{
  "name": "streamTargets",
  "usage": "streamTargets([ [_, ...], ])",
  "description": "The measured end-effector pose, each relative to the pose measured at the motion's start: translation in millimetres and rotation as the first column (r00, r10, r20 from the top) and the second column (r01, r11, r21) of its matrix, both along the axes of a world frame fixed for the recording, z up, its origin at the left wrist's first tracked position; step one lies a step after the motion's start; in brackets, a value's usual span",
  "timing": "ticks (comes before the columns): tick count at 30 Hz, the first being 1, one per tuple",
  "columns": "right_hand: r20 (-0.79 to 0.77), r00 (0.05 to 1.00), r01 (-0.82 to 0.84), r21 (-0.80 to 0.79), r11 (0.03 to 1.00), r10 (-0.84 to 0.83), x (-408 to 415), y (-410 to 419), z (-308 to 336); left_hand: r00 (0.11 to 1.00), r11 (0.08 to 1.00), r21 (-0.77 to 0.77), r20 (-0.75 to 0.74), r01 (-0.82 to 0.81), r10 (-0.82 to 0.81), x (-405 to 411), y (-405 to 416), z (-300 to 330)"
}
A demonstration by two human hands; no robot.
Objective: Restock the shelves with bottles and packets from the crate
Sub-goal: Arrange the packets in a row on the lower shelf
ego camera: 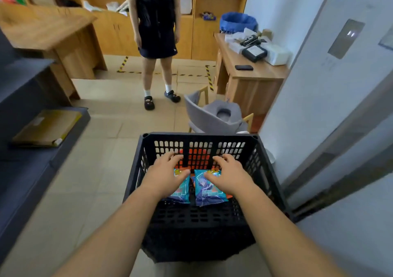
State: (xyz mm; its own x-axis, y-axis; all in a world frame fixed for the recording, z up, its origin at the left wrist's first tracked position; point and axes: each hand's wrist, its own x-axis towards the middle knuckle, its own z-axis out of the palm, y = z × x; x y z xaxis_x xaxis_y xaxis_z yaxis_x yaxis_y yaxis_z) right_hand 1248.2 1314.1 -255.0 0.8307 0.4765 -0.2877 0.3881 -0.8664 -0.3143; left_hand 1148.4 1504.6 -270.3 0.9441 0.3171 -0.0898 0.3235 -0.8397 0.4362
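A black slatted crate (200,136) stands on the floor just below me. Two teal snack packets lie side by side inside it: a left packet (182,191) and a right packet (207,193), with orange packets (198,159) under and behind them. My left hand (164,174) is down inside the crate over the left packet, thumb against its top edge. My right hand (228,174) hovers over the right packet, thumb on its upper part. Both hands have spread, slightly bent fingers, and whether they grip is unclear. No bottles show.
Dark shelving (27,149) runs along the left, with a flat yellow box (47,127) on a lower shelf. A grey chair (212,115) stands right behind the crate. A person (156,32) stands on the tiled floor ahead. A wooden desk (251,72) sits at right, beside a white cabinet.
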Motion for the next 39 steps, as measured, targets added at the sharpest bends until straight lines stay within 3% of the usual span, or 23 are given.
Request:
streamTargets([
  [8,-0.240,0.970,0.003,-0.189,0.982,-0.049,75.1,34.4,-97.6,0.947,0.997,0.012,-0.312,-0.071,0.071,61.7,13.6,-88.0],
  [15,-0.313,0.950,-0.128,-0.330,0.935,0.019,112.4,63.2,-189.0,0.871,0.995,0.080,-0.483,-0.058,0.089,102.2,23.7,-167.6],
  [25,-0.278,0.959,-0.178,-0.460,0.870,0.050,117.6,82.9,-259.3,0.827,0.993,0.114,-0.555,-0.033,0.091,133.4,30.2,-245.9],
  [39,-0.193,0.980,-0.043,-0.461,0.887,-0.052,122.3,81.3,-281.7,0.860,0.990,0.132,-0.496,-0.060,0.118,132.3,32.2,-272.4],
])
